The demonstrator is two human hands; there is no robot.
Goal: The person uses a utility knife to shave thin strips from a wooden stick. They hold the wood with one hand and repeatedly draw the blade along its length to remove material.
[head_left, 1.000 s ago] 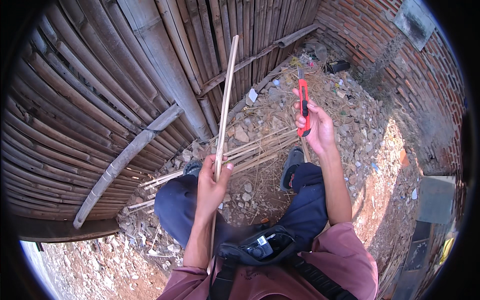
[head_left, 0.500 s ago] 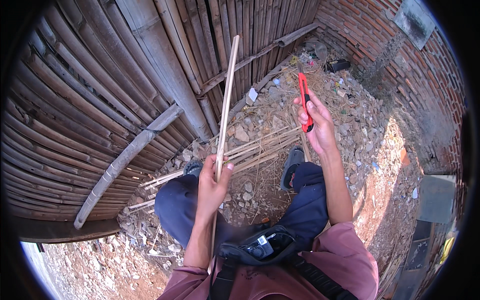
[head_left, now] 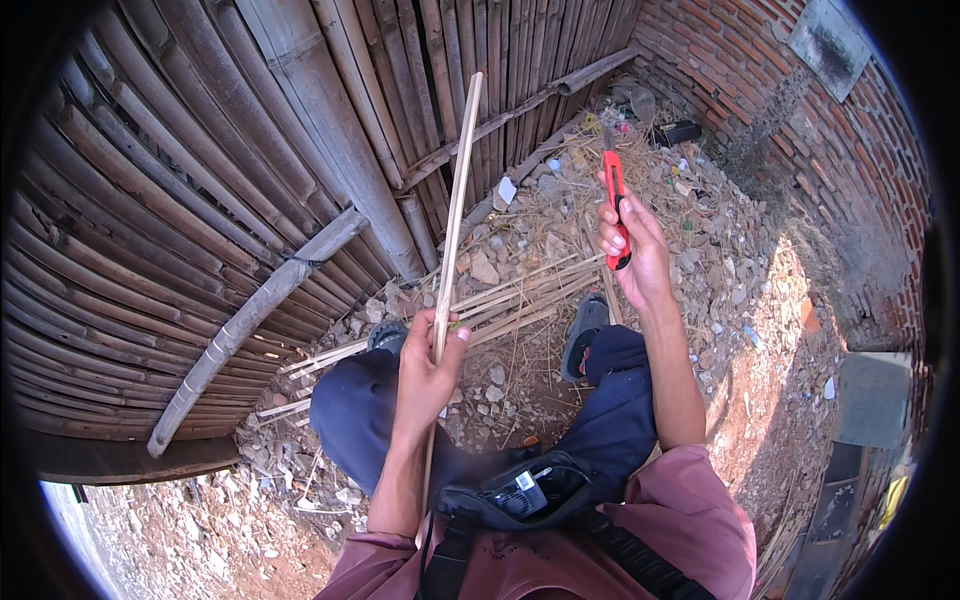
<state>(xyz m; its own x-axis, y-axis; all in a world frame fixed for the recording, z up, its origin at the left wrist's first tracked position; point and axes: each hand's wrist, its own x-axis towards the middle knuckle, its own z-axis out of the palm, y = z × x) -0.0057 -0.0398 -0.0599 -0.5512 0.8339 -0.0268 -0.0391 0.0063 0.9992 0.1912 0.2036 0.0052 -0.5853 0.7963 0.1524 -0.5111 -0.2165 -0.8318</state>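
Observation:
My left hand [head_left: 428, 375] is closed round a long, pale bamboo strip [head_left: 459, 195]. The strip stands nearly upright, its top in front of the bamboo wall and its lower end running down past my forearm. In my right hand [head_left: 641, 250] is a red and black utility knife [head_left: 615, 205], its blade out and pointing up. The knife and the strip are well apart. Below and between my hands, more split bamboo strips [head_left: 540, 297] lie in a loose bundle on the ground near my feet.
A bamboo slat wall [head_left: 200, 180] with a round crossbar [head_left: 255, 325] stands close on the left. A brick wall [head_left: 720, 70] rises at the far right. Rubble and dry straw [head_left: 690, 200] cover the ground. An open black pouch [head_left: 520, 490] sits at my waist.
My right hand has turned slightly, so the knife stands more upright and a little lower. The left hand and the strip have barely moved.

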